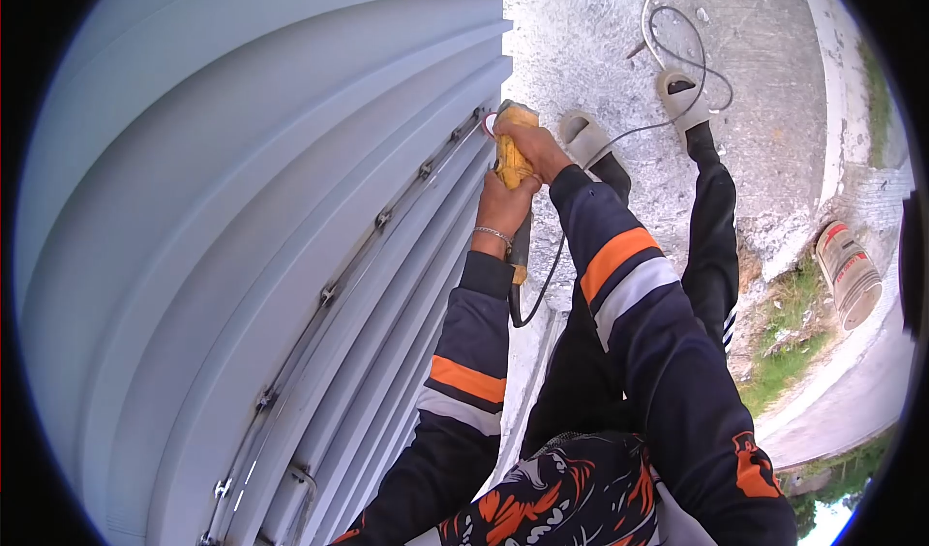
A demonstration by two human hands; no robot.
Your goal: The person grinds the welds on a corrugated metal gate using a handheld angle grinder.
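Note:
A yellow angle grinder (514,159) is gripped in both hands at the edge of a grey ribbed metal panel (242,159). My right hand (534,147) is closed over its upper body, near the head. Lower down, my left hand (507,203), with a bracelet at the wrist, is wrapped round the grinder's body. The grinder's disc (490,125), round with a reddish rim, sits right at a seam in the panel. From the dark rear end of the tool a black cord (544,294) loops down and then up past my legs.
Small metal fittings (382,219) line the panel's seam. The cord coils on rough concrete (764,72) by my sandalled feet (683,99) and meets a white cable (646,14). A bucket (852,273) lies on the right, near grass (789,338).

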